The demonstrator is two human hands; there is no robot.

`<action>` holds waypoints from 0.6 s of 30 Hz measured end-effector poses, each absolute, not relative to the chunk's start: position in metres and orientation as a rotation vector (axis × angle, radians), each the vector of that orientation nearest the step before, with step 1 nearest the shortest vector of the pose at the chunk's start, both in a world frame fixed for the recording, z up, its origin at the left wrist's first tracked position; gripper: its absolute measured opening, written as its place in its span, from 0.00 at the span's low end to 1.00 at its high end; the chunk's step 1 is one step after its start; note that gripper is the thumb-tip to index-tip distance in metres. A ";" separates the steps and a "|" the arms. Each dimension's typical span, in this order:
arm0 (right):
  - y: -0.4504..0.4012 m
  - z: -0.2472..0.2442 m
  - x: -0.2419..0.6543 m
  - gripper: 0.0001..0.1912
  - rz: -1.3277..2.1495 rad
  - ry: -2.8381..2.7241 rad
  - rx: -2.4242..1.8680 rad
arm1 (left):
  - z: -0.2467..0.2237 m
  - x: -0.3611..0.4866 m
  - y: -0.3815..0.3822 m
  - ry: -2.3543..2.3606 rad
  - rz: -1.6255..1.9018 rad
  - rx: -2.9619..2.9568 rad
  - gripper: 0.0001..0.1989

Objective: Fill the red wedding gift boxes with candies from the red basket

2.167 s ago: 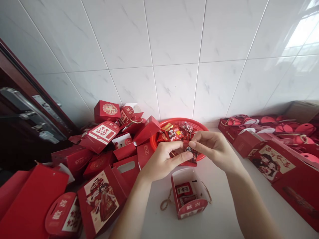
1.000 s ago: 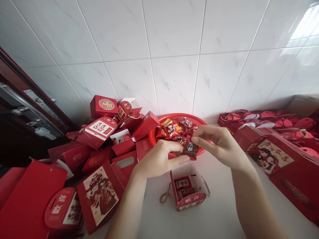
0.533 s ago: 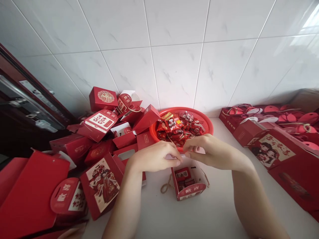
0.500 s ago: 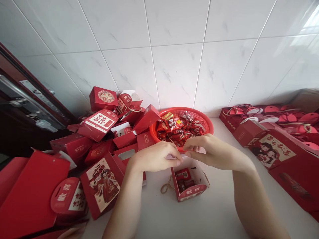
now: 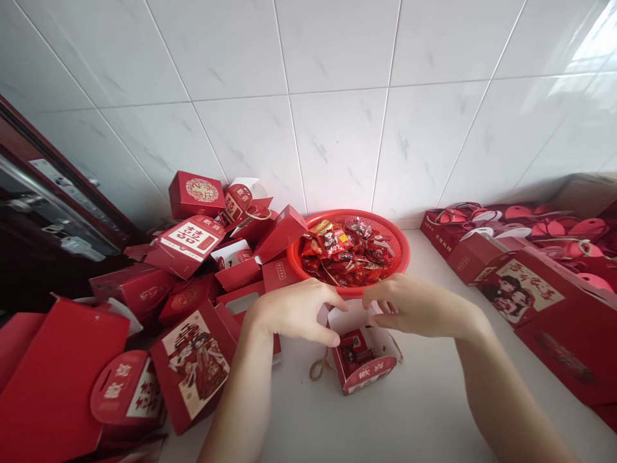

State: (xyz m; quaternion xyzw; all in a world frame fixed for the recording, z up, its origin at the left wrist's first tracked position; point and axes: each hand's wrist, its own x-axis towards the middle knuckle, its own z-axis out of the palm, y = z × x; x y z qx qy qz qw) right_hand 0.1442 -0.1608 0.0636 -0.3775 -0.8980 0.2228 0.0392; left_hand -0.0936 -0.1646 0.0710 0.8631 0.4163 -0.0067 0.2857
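A small red gift box [image 5: 369,376] stands open on the white tabletop, its white inside facing up. Red-wrapped candies [image 5: 355,350] lie in it, and a twine handle [image 5: 318,369] loops out at its left. At the box's back left corner is my left hand [image 5: 299,313], thumb and fingers apart. My right hand [image 5: 417,307] hovers over the back right corner, fingers bent and parted from the thumb. Neither hand shows anything held; whether they touch the box walls I cannot tell. Just behind them, a red plastic basket [image 5: 403,247] holds many wrapped candies [image 5: 344,247].
Heaped on the left are red gift boxes [image 5: 193,366], some open. A large red carton [image 5: 540,302] of folded boxes with cords runs along the right. White tiled wall [image 5: 337,148] closes off the back. A dark door with a metal handle [image 5: 53,199] is at far left.
Both hands have come down slightly toward the box, and their thumbs have spread from the fingers. The candies inside the box look slightly rearranged. The view has shifted a little.
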 end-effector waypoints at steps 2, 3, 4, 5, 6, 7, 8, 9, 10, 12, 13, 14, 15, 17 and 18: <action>-0.165 0.056 0.147 0.05 0.651 -2.739 -1.193 | 0.070 -0.094 -0.162 1.150 -0.068 2.261 0.27; -0.168 0.053 0.149 0.06 0.644 -2.729 -1.198 | 0.070 -0.093 -0.161 1.181 -0.089 2.237 0.29; -0.171 0.049 0.151 0.09 0.647 -2.716 -1.199 | 0.070 -0.092 -0.161 1.218 -0.100 2.217 0.30; -0.175 0.045 0.153 0.11 0.658 -2.701 -1.203 | 0.070 -0.090 -0.161 1.256 -0.105 2.200 0.31; -0.179 0.041 0.155 0.13 0.674 -2.679 -1.208 | 0.069 -0.089 -0.161 1.286 -0.107 2.186 0.31; -0.183 0.037 0.156 0.15 0.687 -2.646 -1.214 | 0.069 -0.087 -0.161 1.304 -0.110 2.174 0.30; -0.188 0.033 0.158 0.15 0.698 -2.601 -1.223 | 0.069 -0.085 -0.161 1.310 -0.112 2.165 0.29; -0.193 0.029 0.159 0.14 0.706 -2.547 -1.228 | 0.068 -0.083 -0.162 1.306 -0.115 2.159 0.28; -0.197 0.025 0.160 0.13 0.716 -2.495 -1.225 | 0.068 -0.081 -0.162 1.301 -0.115 2.153 0.27; -0.205 0.017 0.163 0.10 0.750 -2.407 -1.206 | 0.067 -0.080 -0.162 1.306 -0.105 2.135 0.25; -0.207 0.013 0.165 0.10 0.776 -2.374 -1.192 | 0.066 -0.079 -0.162 1.317 -0.097 2.121 0.25; -0.209 0.010 0.167 0.12 0.807 -2.346 -1.175 | 0.065 -0.079 -0.161 1.330 -0.093 2.106 0.26; -0.210 0.007 0.169 0.14 0.837 -2.322 -1.151 | 0.065 -0.079 -0.161 1.337 -0.092 2.094 0.26; -0.211 0.002 0.171 0.16 0.894 -2.281 -1.087 | 0.064 -0.078 -0.160 1.332 -0.093 2.090 0.26; -0.211 0.000 0.172 0.17 0.918 -2.266 -1.049 | 0.064 -0.078 -0.159 1.328 -0.090 2.094 0.26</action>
